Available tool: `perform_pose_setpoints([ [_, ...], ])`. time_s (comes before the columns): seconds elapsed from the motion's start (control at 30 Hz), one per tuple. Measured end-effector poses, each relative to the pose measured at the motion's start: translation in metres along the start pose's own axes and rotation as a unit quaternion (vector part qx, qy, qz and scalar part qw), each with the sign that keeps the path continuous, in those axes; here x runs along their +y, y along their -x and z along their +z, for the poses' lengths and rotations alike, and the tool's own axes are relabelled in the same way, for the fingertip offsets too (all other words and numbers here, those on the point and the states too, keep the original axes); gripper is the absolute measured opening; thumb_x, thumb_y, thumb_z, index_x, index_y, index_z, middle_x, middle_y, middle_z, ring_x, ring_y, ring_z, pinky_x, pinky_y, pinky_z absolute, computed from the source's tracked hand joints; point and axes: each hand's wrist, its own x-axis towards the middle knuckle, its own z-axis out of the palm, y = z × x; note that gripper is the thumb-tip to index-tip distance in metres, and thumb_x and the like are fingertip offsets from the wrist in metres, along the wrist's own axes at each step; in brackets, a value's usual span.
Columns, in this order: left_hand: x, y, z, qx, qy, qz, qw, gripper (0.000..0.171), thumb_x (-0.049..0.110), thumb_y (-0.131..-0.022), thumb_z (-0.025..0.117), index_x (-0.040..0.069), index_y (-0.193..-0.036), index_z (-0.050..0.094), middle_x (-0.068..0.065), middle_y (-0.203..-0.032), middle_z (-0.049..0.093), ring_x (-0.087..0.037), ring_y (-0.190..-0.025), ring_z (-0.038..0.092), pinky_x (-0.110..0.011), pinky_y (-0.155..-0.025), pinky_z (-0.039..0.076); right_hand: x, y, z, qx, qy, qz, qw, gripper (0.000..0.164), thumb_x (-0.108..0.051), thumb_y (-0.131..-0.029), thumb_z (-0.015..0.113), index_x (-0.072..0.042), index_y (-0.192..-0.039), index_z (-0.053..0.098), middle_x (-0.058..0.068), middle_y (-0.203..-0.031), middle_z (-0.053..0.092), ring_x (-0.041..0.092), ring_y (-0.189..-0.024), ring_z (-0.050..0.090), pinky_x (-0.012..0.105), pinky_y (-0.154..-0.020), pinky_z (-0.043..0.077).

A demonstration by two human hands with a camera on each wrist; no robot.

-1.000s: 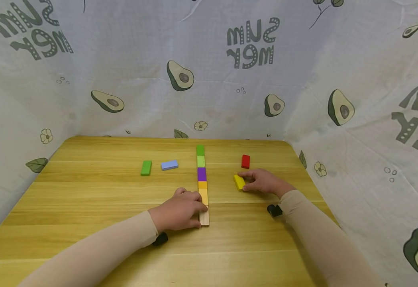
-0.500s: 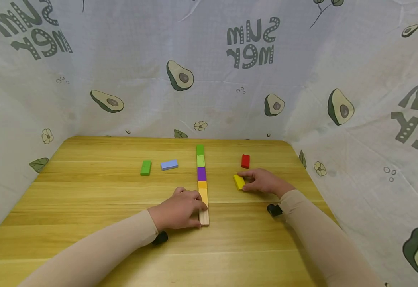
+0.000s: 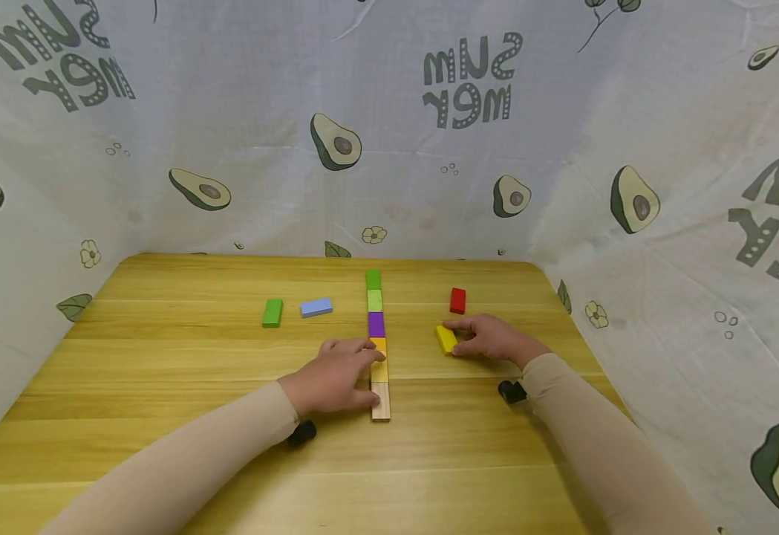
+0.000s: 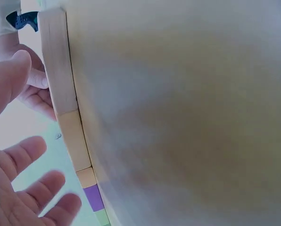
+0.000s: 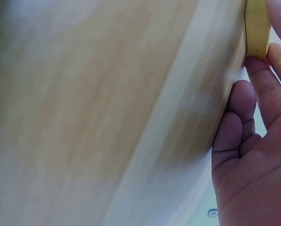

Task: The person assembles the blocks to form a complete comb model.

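A straight row of wooden blocks runs away from me in the head view: a plain wood block (image 3: 381,411) nearest, then a light orange block (image 3: 379,373), a small orange one, a purple block (image 3: 376,325), a light green block (image 3: 375,301) and a green block (image 3: 373,279). My left hand (image 3: 330,379) hovers at the row's left side, thumb near the plain block; its spread fingers (image 4: 29,150) hold nothing in the left wrist view. To the right, my right hand (image 3: 494,339) pinches a yellow block (image 3: 445,340) lying on the table.
Beyond the yellow block lies a red block (image 3: 457,301). Left of the row are a blue block (image 3: 315,307) and a loose green block (image 3: 272,313). A printed cloth (image 3: 402,193) encloses the back and sides of the wooden table (image 3: 389,483).
My left hand has shifted a little away from me along the row, and its fingers have spread from the plain block. The right hand and yellow block have stayed put.
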Motion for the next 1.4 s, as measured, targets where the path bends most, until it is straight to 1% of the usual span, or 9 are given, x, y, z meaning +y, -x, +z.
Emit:
perform_pose_setpoints([
  [0.13,-0.004,-0.007,0.0,-0.015,0.01,-0.02,0.9996,0.081,0.056,-0.093,0.075,0.017,-0.158,0.047,-0.011,-0.169,0.038,-0.03,-0.158,0.034,-0.059,-0.121,0.027,-0.001,0.0,0.0,0.001,-0.003,0.006,1.0,0.064,-0.03,-0.098,0.077,-0.013,-0.155,0.054,0.02,-0.157,0.054,0.034,-0.134,0.058,0.054,-0.115,0.046],
  [0.33,-0.011,-0.019,-0.001,-0.035,0.016,-0.03,0.9988,0.096,0.06,-0.09,0.076,0.015,-0.165,0.035,-0.013,-0.174,0.027,-0.034,-0.161,0.027,-0.063,-0.123,0.026,0.001,0.0,0.0,0.003,0.001,0.007,1.0,0.064,-0.031,-0.098,0.077,-0.013,-0.155,0.054,0.019,-0.157,0.054,0.033,-0.133,0.058,0.055,-0.115,0.045],
  [0.43,-0.014,-0.023,-0.002,-0.049,0.019,-0.045,0.9976,0.103,0.064,-0.089,0.075,0.016,-0.168,0.029,-0.013,-0.176,0.021,-0.036,-0.162,0.023,-0.064,-0.124,0.024,0.002,-0.001,0.0,0.003,-0.001,0.007,1.0,0.064,-0.031,-0.097,0.077,-0.013,-0.155,0.055,0.019,-0.157,0.054,0.032,-0.132,0.058,0.055,-0.115,0.045],
  [0.6,-0.017,-0.027,-0.004,-0.071,0.036,-0.063,0.9948,0.11,0.068,-0.086,0.075,0.016,-0.169,0.024,-0.012,-0.177,0.016,-0.042,-0.163,0.018,-0.067,-0.126,0.018,0.002,-0.001,0.001,0.003,-0.003,0.004,1.0,0.064,-0.03,-0.098,0.077,-0.012,-0.155,0.054,0.02,-0.157,0.053,0.032,-0.132,0.058,0.054,-0.115,0.045],
  [0.67,-0.018,-0.028,-0.005,-0.078,0.039,-0.067,0.994,0.113,0.07,-0.086,0.075,0.016,-0.17,0.021,-0.011,-0.178,0.013,-0.042,-0.163,0.015,-0.067,-0.126,0.016,0.002,-0.001,0.001,0.003,-0.004,0.004,1.0,0.064,-0.03,-0.098,0.077,-0.012,-0.155,0.054,0.02,-0.157,0.053,0.033,-0.132,0.058,0.054,-0.115,0.046],
  [1.0,-0.017,-0.03,-0.003,-0.095,0.039,-0.082,0.9913,0.115,0.07,-0.085,0.076,0.016,-0.17,0.019,-0.009,-0.179,0.008,-0.041,-0.164,0.01,-0.067,-0.128,0.012,0.001,-0.002,0.001,0.002,0.006,0.0,1.0,0.064,-0.03,-0.099,0.076,-0.01,-0.155,0.053,0.02,-0.157,0.054,0.034,-0.134,0.059,0.054,-0.114,0.047],
  [1.13,-0.016,-0.029,-0.003,-0.098,0.043,-0.084,0.9907,0.115,0.069,-0.086,0.076,0.016,-0.17,0.018,-0.009,-0.179,0.007,-0.041,-0.164,0.009,-0.066,-0.128,0.011,0.002,-0.003,0.002,0.003,0.013,0.005,1.0,0.065,-0.031,-0.098,0.076,-0.012,-0.155,0.054,0.02,-0.155,0.055,0.031,-0.126,0.06,0.053,-0.112,0.048],
  [1.27,-0.016,-0.028,-0.003,-0.096,0.045,-0.082,0.991,0.114,0.069,-0.086,0.075,0.016,-0.17,0.019,-0.009,-0.179,0.008,-0.041,-0.164,0.009,-0.066,-0.129,0.012,0.001,-0.003,0.003,0.005,0.017,0.015,1.0,0.064,-0.032,-0.098,0.076,-0.013,-0.155,0.054,0.018,-0.152,0.058,0.028,-0.116,0.057,0.049,-0.108,0.049],
  [1.4,-0.016,-0.027,-0.003,-0.094,0.05,-0.08,0.991,0.113,0.068,-0.086,0.076,0.017,-0.17,0.02,-0.009,-0.179,0.009,-0.042,-0.164,0.009,-0.066,-0.129,0.011,-0.004,-0.001,0.005,0.011,0.02,0.026,0.999,0.065,-0.033,-0.097,0.077,-0.014,-0.155,0.054,0.018,-0.152,0.058,0.028,-0.114,0.055,0.048,-0.105,0.049],
])
